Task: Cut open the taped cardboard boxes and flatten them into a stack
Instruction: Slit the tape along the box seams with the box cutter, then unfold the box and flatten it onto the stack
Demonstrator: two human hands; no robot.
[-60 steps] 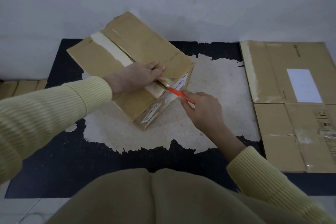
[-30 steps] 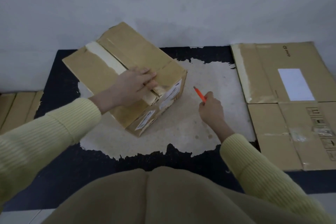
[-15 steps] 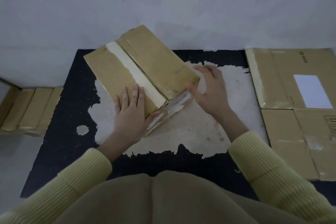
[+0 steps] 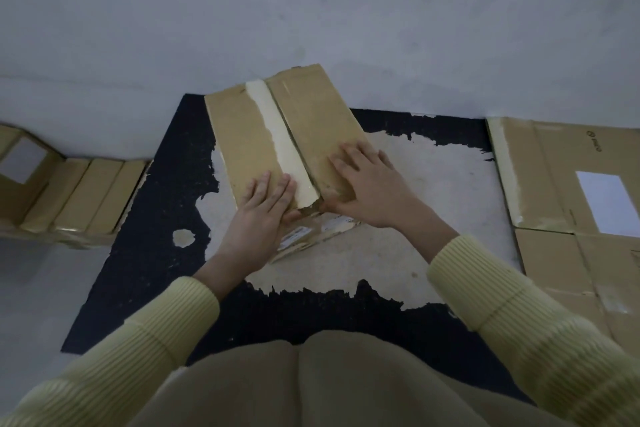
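The near end face of the cardboard box (image 4: 235,135) is mostly covered by the left wrist, and the printed labels (image 4: 298,234) on what shows of it are too blurred to read. The thumbs of both hands drop over the box's near top edge, so whether they hook under a flap cannot be told. At the right, flattened cardboard (image 4: 554,184) with a white label (image 4: 607,201) lies on the floor and is cut off by the frame edge; at the left, a row of taped boxes (image 4: 86,194) along the wall (image 4: 311,10) also runs out of frame. The box itself sits at the far middle of a black mat (image 4: 156,218), partly on the mat's worn pale patch (image 4: 433,201), with its far end close to the wall and its long side angled slightly left. A pale tape strip (image 4: 273,128) runs down the middle of its top, with a dark seam line along the strip's right edge. The left grip (image 4: 263,215) is released, its straight fingers lying flat on the left flap just beside the tape, at the near end. The right grip (image 4: 367,191) is likewise released, fingers spread flat on the right flap, opposite the left across the tape. Both arms wear ribbed yellow sleeves (image 4: 166,333).
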